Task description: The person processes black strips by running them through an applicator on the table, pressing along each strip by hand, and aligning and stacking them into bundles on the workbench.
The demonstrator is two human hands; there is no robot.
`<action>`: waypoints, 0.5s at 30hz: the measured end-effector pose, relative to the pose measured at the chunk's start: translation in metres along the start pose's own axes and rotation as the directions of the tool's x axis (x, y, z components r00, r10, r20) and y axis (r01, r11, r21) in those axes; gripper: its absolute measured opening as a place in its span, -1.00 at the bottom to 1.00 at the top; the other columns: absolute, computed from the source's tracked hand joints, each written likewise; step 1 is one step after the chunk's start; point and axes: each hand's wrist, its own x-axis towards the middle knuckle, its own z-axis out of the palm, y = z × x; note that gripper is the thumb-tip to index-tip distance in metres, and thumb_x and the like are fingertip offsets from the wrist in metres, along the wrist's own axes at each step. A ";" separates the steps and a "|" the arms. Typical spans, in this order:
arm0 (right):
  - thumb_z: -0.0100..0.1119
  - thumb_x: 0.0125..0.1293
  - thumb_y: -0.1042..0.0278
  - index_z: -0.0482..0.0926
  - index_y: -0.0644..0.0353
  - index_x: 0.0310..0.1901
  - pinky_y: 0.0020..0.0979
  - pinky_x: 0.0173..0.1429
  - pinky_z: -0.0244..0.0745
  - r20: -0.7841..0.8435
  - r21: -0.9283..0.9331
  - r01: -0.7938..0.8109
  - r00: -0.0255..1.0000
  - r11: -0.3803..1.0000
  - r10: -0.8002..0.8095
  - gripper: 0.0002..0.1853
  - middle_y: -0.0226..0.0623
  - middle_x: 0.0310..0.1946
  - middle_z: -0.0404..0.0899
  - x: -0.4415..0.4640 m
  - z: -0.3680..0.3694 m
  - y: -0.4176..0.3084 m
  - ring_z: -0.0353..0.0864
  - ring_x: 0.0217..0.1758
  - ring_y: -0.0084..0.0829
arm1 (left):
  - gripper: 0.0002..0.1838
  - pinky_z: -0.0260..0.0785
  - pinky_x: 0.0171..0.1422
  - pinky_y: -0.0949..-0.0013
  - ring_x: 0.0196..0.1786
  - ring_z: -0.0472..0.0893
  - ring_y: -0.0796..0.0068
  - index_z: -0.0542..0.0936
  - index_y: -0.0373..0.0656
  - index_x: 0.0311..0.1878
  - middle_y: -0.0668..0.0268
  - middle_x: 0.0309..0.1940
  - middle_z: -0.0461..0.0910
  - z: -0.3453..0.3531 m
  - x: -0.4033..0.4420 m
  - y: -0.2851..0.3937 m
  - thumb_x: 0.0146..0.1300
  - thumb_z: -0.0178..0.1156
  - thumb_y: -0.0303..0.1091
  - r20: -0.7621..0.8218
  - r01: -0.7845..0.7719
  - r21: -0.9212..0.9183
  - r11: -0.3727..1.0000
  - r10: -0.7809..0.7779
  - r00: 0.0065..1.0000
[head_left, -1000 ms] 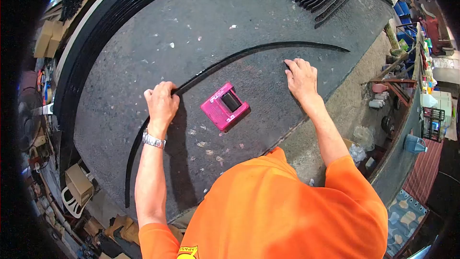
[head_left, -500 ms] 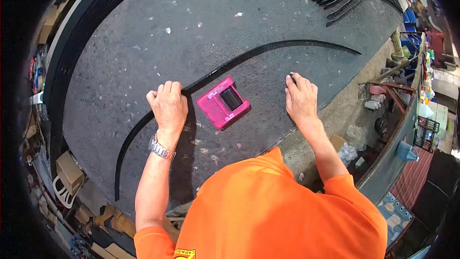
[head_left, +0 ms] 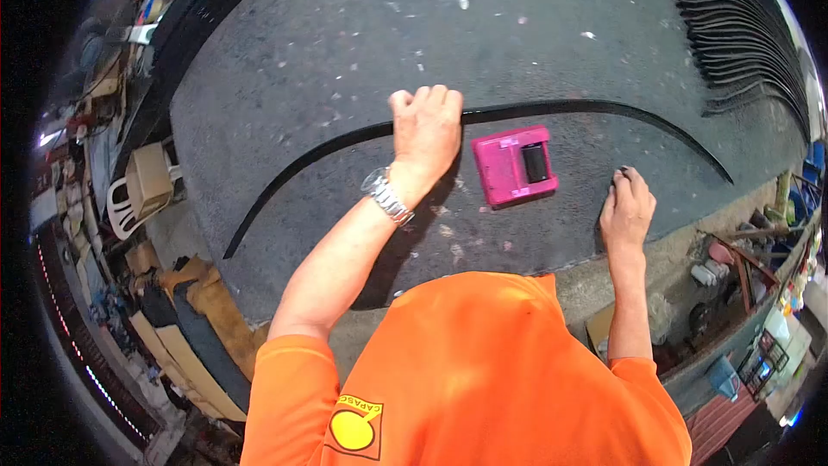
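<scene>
A long, thin black strip [head_left: 595, 107] lies in an arc over the dark worktop. My left hand [head_left: 427, 140], with a metal watch on its wrist, is closed around the strip left of its middle. To the right of that hand sits a pink plastic case [head_left: 500, 174] with a black block-like part [head_left: 535, 162] set in it. My right hand [head_left: 628, 217] rests near the table's front edge, right of the case, with its fingers pinched together. Something small and dark shows at those fingertips, too small to name.
Many similar black strips [head_left: 733, 30] lie in a row at the far right. More long black strips [head_left: 185, 43] curve along the left edge. Off the left side are a cardboard box [head_left: 148, 181] and a white plastic chair [head_left: 121, 207]. Clutter fills the floor on the right.
The view has turned, so the table and everything on it appear rotated clockwise and shifted right. My left hand still holds the strip, and my right hand stays pinched beside the case.
</scene>
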 end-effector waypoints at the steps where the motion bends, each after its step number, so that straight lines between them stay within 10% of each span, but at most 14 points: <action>1: 0.31 0.20 0.51 0.66 0.22 0.06 -0.11 0.22 0.43 0.003 -0.012 -0.006 1.000 1.000 0.006 -0.65 -0.11 0.14 0.64 0.001 0.001 0.000 0.63 0.19 -0.10 | -0.81 0.24 0.03 0.10 -0.13 0.59 0.28 0.56 -0.05 -0.28 0.34 -0.32 0.56 0.000 0.000 0.001 0.00 0.30 -0.50 -0.001 0.005 -0.012 1.000 -0.005 1.000; 7: 0.27 0.17 0.50 0.65 0.19 -0.06 -0.10 0.16 0.44 -0.036 0.028 0.000 0.999 1.000 0.001 -0.73 -0.15 0.10 0.63 0.003 -0.002 -0.006 0.63 0.12 -0.09 | -0.87 0.26 0.04 0.04 -0.14 0.64 0.27 0.61 0.00 -0.28 0.36 -0.34 0.63 -0.002 0.003 -0.002 0.09 0.21 -0.45 0.033 0.054 0.012 0.998 -0.054 0.998; 15: 0.35 0.12 0.42 0.60 0.01 0.05 0.03 0.26 0.29 -0.030 -0.032 -0.095 0.995 0.995 0.094 -0.59 -0.23 0.24 0.53 0.018 -0.026 0.021 0.50 0.31 -0.19 | -0.48 0.15 0.39 0.04 0.14 0.65 0.29 0.57 -0.02 0.26 0.33 -0.06 0.70 -0.050 -0.030 -0.064 0.20 0.31 -0.27 0.309 0.296 -0.072 0.952 -0.261 0.915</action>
